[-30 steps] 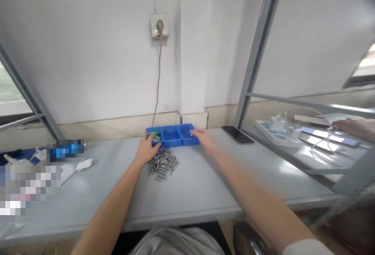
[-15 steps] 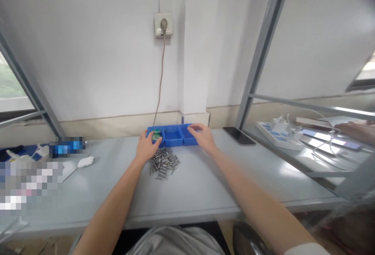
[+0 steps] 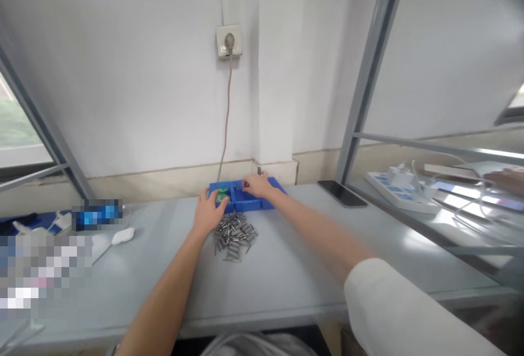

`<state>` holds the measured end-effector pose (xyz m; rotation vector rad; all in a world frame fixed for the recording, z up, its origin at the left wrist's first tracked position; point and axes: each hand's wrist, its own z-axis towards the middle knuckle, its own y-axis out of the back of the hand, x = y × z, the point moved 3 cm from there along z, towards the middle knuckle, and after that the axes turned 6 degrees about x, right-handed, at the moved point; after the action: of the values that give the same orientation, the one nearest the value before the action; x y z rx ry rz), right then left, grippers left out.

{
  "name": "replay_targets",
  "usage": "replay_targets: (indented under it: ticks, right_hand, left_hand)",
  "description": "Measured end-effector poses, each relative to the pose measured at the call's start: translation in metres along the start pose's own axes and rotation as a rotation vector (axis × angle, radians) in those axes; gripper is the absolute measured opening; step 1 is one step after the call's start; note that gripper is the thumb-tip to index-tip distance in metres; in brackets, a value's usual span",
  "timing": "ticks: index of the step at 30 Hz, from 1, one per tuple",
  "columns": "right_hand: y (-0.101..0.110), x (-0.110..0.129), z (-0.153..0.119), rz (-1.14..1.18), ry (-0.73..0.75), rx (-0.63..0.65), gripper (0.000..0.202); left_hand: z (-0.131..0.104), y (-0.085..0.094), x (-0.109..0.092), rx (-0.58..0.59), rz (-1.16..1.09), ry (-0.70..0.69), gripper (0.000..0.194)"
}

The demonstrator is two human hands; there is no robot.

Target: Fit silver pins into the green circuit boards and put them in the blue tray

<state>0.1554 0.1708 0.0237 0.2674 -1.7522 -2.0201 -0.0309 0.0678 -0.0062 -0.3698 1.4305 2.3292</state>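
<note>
Tray: a blue plastic tray (image 3: 250, 203) with compartments in a row is sitting at the table's (image 3: 286, 257) far edge, against the wall; something green is lying in its left compartment.
Left hand: the left hand (image 3: 209, 212) is resting at the tray's left front corner, fingers loosely spread, thumb touching the rim.
Right hand: the right hand (image 3: 256, 185) is reaching over the middle compartment, fingertips drawn together; whether it is pinching anything cannot be told.
Pins: a heap of small grey metal pins (image 3: 234, 234) is lying just in front of the tray.
Phone: a dark phone (image 3: 341, 193) is lying flat, right of the tray.
</note>
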Motion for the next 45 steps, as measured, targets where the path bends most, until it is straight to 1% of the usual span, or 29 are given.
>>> replay_targets:
  ticks: [6,12,18,23,30,35,41,45]
  right_hand:
    - [-0.007,0.008,0.019,-0.074,0.005,0.056,0.014]
    - [-0.009,0.004,0.027,-0.111,-0.017,0.084,0.021]
    - [-0.009,0.000,0.029,-0.098,-0.037,0.063,0.023]
    - [-0.012,0.003,0.032,-0.080,-0.047,0.042,0.024]
    - [-0.017,0.007,0.039,-0.068,-0.062,0.056,0.023]
    - [-0.016,0.010,0.039,-0.063,-0.067,0.046,0.025]
    - [-0.015,0.014,0.036,-0.047,-0.069,0.046,0.029]
    - [-0.008,0.018,0.030,-0.053,-0.070,0.026,0.029]
  left_hand:
    - [0.000,-0.001,-0.001,0.003,-0.016,0.003,0.049]
    - [-0.001,-0.002,0.000,0.020,-0.029,0.024,0.048]
    - [0.000,-0.004,0.001,0.014,-0.029,0.018,0.047]
    - [0.000,-0.004,0.002,0.020,-0.035,0.021,0.046]
    - [-0.001,-0.004,-0.001,0.023,-0.020,0.015,0.046]
    - [0.000,-0.004,0.000,0.007,-0.012,0.002,0.046]
    - [-0.001,-0.005,0.000,0.015,-0.004,0.004,0.046]
    - [0.000,-0.005,0.001,0.014,-0.018,0.002,0.047]
